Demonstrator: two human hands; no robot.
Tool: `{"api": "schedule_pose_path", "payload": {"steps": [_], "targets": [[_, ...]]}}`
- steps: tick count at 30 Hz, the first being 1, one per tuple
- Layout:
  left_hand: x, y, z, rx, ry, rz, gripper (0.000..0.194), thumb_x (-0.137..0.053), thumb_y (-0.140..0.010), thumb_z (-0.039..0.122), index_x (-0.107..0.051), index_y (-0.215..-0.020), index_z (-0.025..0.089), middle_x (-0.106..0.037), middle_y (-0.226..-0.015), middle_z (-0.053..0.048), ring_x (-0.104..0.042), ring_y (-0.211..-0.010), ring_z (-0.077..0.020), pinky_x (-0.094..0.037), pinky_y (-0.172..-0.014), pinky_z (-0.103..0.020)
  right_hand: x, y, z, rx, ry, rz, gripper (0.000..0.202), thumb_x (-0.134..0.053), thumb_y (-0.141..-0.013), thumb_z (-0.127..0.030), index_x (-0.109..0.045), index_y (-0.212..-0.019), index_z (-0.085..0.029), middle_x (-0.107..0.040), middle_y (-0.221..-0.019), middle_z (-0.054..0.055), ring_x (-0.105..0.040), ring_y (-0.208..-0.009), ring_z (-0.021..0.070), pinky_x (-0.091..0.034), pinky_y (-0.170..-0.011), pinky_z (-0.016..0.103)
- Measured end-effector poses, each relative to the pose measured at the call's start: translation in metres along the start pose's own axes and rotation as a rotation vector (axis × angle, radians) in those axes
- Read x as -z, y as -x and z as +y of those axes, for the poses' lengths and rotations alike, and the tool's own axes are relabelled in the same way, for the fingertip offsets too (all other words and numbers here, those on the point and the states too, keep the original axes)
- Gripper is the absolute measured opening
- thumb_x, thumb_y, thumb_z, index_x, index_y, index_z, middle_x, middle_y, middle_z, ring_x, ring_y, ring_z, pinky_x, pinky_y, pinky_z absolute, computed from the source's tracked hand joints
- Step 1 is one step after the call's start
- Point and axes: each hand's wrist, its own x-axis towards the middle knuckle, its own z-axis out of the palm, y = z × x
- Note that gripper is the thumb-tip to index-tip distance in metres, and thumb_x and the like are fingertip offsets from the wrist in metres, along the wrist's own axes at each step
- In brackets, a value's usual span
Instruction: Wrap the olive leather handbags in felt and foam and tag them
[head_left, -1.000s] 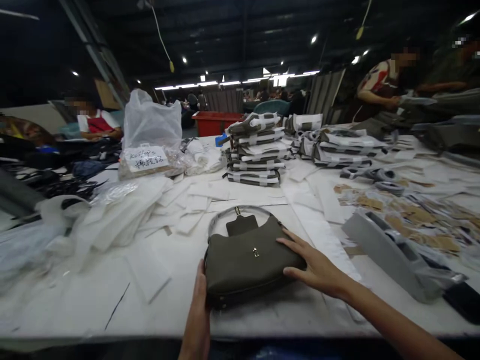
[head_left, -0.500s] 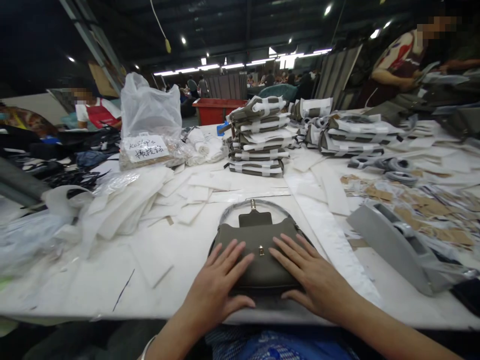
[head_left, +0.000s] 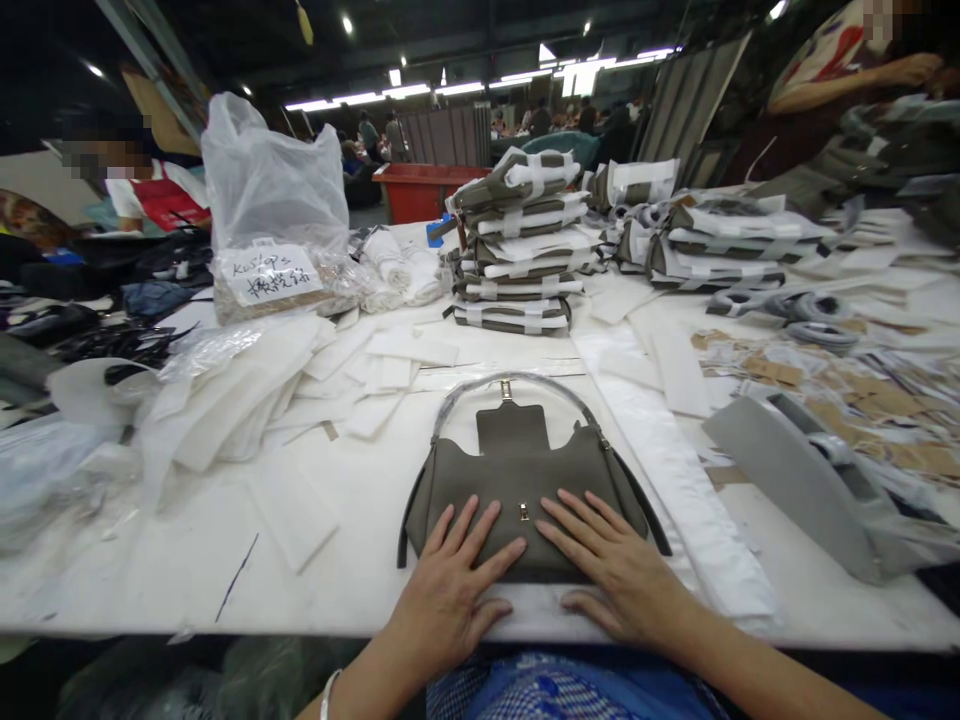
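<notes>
A dark olive-grey handbag lies flat on the white table in front of me. Its wrapped handle arches away from me, and the flap tab with a gold clasp is folded out beyond the opening. A small gold lock sits on the front panel. My left hand rests open on the lower left of the panel, fingers spread. My right hand lies likewise on the lower right, its fingers apart. Both thumbs point inward near the bag's lower edge.
Foam sheets lie to the left, before a clear plastic bag. Wrapped bags stand in a stack behind the handbag. At right are a grey tape dispenser and loose tags. People work across the table.
The handbag lies flatter, its front panel and side straps more spread out. Both hands have shifted slightly toward me on the panel, still open. The view has tilted down a little.
</notes>
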Motion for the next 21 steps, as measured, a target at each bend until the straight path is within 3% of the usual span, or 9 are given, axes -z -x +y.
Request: {"api": "schedule_pose_path", "payload": {"steps": [2,5,7,10,12,15,18,21], "targets": [[0.001,-0.006,0.005,0.025,0.024,0.001,0.09,-0.074,-0.081,0.05,-0.02,-0.153,0.044,-0.002,-0.166,-0.008,-0.018,-0.148,-0.0414,-0.029,-0.113,-0.065,0.001,0.0,-0.002,-0.013,-0.019,0.0,0.083,-0.058,-0.09,-0.055,-0.02,-0.158,-0.024,-0.023,-0.163,0.008,-0.025,-0.148,0.0335,-0.03,-0.116,0.057],[-0.004,-0.014,0.006,0.042,0.048,0.01,0.091,-0.074,-0.08,0.054,-0.019,-0.152,0.048,0.0,-0.166,-0.008,-0.018,-0.148,-0.0412,-0.028,-0.114,-0.064,0.007,-0.002,0.001,0.001,-0.041,0.012,0.082,-0.058,-0.09,-0.057,-0.024,-0.157,-0.024,-0.031,-0.16,0.009,-0.032,-0.145,0.0334,-0.032,-0.115,0.056],[-0.01,-0.016,0.005,0.054,0.071,0.036,0.085,-0.067,-0.084,0.059,-0.018,-0.152,0.049,-0.001,-0.166,-0.008,-0.016,-0.149,-0.0393,-0.026,-0.115,-0.063,0.018,-0.012,0.005,0.016,-0.078,0.011,0.073,-0.058,-0.09,-0.058,-0.039,-0.152,-0.023,-0.044,-0.153,0.011,-0.043,-0.139,0.0338,-0.038,-0.111,0.055],[-0.015,-0.014,0.005,0.071,0.108,0.088,0.077,-0.055,-0.088,0.066,-0.017,-0.153,0.047,-0.007,-0.166,-0.009,-0.015,-0.15,-0.0377,-0.025,-0.116,-0.062,0.042,-0.046,0.008,0.001,-0.209,-0.019,0.038,-0.055,-0.095,-0.042,-0.067,-0.125,-0.022,-0.07,-0.123,0.011,-0.066,-0.113,0.0282,-0.052,-0.096,0.044],[-0.015,-0.012,0.006,0.076,0.124,0.116,0.073,-0.05,-0.09,0.067,-0.018,-0.153,0.047,-0.013,-0.165,-0.01,-0.017,-0.149,-0.0374,-0.024,-0.116,-0.062,0.057,-0.085,0.004,0.025,-0.317,-0.045,0.028,-0.05,-0.097,-0.028,-0.073,-0.111,-0.023,-0.076,-0.107,0.008,-0.07,-0.099,0.0229,-0.055,-0.088,0.035],[-0.009,-0.01,0.006,0.071,0.124,0.172,0.068,-0.045,-0.091,0.068,-0.022,-0.152,0.047,-0.025,-0.161,-0.009,-0.023,-0.148,-0.0352,-0.024,-0.117,-0.06,0.064,-0.159,-0.013,0.149,-0.431,-0.063,0.027,-0.051,-0.096,-0.023,-0.073,-0.112,-0.022,-0.075,-0.107,0.008,-0.07,-0.099,0.0216,-0.054,-0.086,0.031],[-0.008,-0.008,0.003,0.057,0.065,0.223,0.068,-0.04,-0.092,0.07,-0.021,-0.153,0.046,-0.029,-0.16,-0.009,-0.026,-0.148,-0.0333,-0.027,-0.117,-0.055,0.05,-0.241,-0.035,0.251,-0.505,-0.069,0.027,-0.057,-0.093,-0.025,-0.073,-0.115,-0.021,-0.075,-0.11,0.008,-0.07,-0.1,0.0227,-0.053,-0.088,0.031],[-0.018,-0.007,0.001,0.048,-0.028,0.274,0.07,-0.034,-0.093,0.071,-0.015,-0.154,0.044,-0.032,-0.159,-0.011,-0.028,-0.147,-0.0326,-0.033,-0.114,-0.054,0.021,-0.315,-0.058,0.28,-0.529,-0.071,0.024,-0.061,-0.09,-0.023,-0.075,-0.111,-0.021,-0.076,-0.108,0.007,-0.071,-0.095,0.0213,-0.053,-0.087,0.031]]}}
